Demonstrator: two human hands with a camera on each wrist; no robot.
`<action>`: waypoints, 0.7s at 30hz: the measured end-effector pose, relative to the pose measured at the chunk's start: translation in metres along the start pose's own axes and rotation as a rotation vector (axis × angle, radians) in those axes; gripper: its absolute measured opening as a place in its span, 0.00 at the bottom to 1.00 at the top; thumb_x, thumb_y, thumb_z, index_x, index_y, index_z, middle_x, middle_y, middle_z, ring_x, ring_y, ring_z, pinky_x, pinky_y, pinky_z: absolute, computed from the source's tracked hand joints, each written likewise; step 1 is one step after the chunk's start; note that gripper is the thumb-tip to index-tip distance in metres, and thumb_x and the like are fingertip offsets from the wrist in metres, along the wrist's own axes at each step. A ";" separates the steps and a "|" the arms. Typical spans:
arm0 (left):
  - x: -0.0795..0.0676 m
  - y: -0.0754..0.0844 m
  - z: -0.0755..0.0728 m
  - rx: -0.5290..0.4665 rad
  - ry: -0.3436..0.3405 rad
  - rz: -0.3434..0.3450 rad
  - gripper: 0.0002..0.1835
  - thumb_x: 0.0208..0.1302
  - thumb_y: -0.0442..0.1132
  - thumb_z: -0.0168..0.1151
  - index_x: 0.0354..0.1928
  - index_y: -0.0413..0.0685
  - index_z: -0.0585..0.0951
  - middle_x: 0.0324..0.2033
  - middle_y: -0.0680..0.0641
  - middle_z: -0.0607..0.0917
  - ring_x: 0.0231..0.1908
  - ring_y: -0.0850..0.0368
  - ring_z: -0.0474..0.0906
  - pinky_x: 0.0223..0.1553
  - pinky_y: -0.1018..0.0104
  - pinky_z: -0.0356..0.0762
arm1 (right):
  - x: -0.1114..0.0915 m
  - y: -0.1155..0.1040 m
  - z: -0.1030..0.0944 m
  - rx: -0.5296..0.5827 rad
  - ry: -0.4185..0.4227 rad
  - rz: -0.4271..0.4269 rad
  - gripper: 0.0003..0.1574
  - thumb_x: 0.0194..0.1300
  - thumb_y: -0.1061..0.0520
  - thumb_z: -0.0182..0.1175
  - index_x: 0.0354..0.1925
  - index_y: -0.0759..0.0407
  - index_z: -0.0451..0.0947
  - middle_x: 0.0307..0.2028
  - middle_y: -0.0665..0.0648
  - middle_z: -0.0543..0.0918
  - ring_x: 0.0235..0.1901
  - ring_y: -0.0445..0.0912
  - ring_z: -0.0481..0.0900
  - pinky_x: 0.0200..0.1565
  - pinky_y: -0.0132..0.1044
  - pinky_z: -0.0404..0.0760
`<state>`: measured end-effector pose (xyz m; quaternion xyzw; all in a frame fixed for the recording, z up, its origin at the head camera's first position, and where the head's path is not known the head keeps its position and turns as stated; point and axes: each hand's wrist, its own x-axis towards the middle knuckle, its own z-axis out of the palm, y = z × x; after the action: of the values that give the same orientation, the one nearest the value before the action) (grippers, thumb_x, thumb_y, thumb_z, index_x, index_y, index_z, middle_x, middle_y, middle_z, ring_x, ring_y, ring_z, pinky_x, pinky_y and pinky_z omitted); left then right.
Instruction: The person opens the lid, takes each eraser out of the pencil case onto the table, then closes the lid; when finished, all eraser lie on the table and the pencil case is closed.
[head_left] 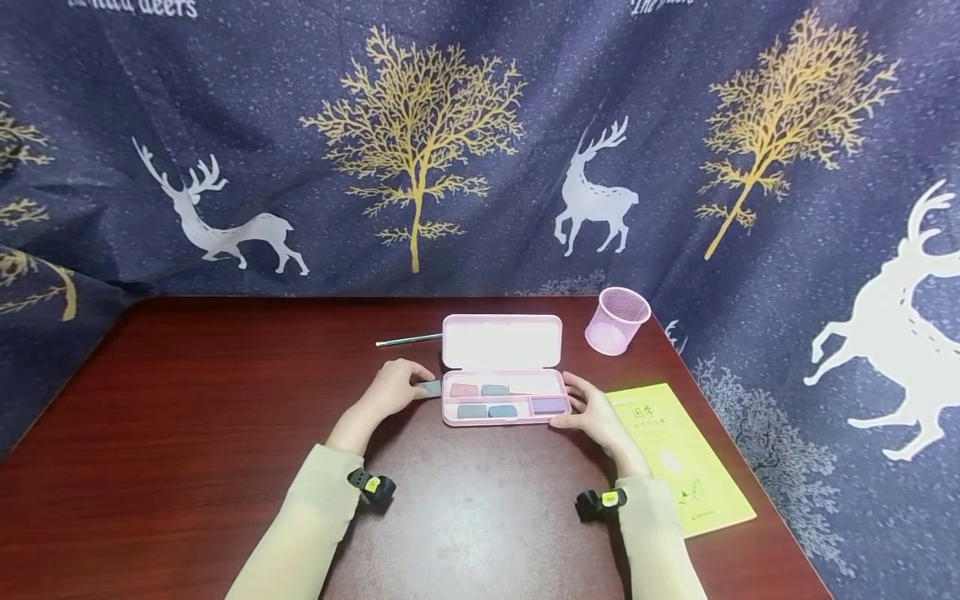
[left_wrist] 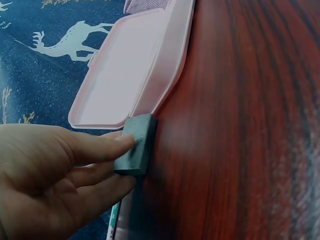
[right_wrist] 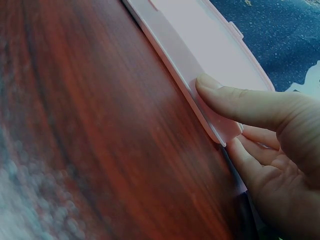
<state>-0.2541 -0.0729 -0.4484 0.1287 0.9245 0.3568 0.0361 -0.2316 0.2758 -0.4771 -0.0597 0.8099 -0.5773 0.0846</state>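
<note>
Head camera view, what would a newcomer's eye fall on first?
Probably the open pink pencil case on the table, its right end held by the right hand. By its left end, the left hand pinches a grey-green block in its fingers. Behind, white deer and golden trees mark dark blue cloth.

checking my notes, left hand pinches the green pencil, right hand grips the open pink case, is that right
Not quite: the left hand pinches a grey-green block, as the left wrist view shows. The right hand does grip the open pink case.
</note>
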 end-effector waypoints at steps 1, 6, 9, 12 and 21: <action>0.001 0.000 0.001 0.002 -0.002 0.002 0.13 0.54 0.27 0.68 0.43 0.38 0.86 0.40 0.41 0.88 0.41 0.49 0.82 0.44 0.55 0.80 | 0.000 0.000 0.000 -0.001 0.000 -0.001 0.57 0.50 0.73 0.69 0.71 0.76 0.50 0.66 0.79 0.63 0.67 0.70 0.63 0.65 0.49 0.68; 0.002 -0.001 0.004 0.044 0.008 0.005 0.15 0.50 0.27 0.72 0.43 0.39 0.86 0.40 0.42 0.88 0.39 0.50 0.82 0.43 0.57 0.80 | -0.001 0.001 0.000 -0.011 -0.001 -0.003 0.57 0.50 0.73 0.70 0.71 0.76 0.50 0.66 0.78 0.63 0.67 0.69 0.63 0.65 0.49 0.69; 0.002 0.000 0.004 0.075 0.013 0.007 0.15 0.50 0.27 0.71 0.43 0.39 0.87 0.40 0.41 0.88 0.40 0.49 0.81 0.43 0.56 0.80 | -0.001 0.001 0.000 -0.013 -0.004 -0.005 0.57 0.50 0.73 0.70 0.71 0.76 0.50 0.66 0.78 0.63 0.67 0.69 0.63 0.65 0.50 0.68; 0.001 0.001 0.003 0.096 0.008 0.008 0.14 0.51 0.28 0.71 0.43 0.40 0.87 0.39 0.41 0.86 0.42 0.48 0.80 0.45 0.55 0.78 | -0.001 0.001 0.000 -0.008 -0.003 -0.005 0.57 0.50 0.73 0.70 0.71 0.76 0.50 0.66 0.78 0.63 0.67 0.69 0.63 0.65 0.50 0.68; 0.002 0.000 0.004 0.104 -0.004 0.000 0.15 0.54 0.29 0.70 0.46 0.39 0.86 0.39 0.40 0.83 0.44 0.45 0.78 0.50 0.52 0.77 | 0.001 0.001 0.000 -0.010 -0.003 -0.003 0.57 0.50 0.73 0.70 0.72 0.75 0.50 0.66 0.78 0.63 0.67 0.69 0.63 0.65 0.49 0.69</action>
<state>-0.2555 -0.0696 -0.4518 0.1310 0.9418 0.3082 0.0314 -0.2324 0.2763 -0.4782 -0.0622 0.8127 -0.5732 0.0844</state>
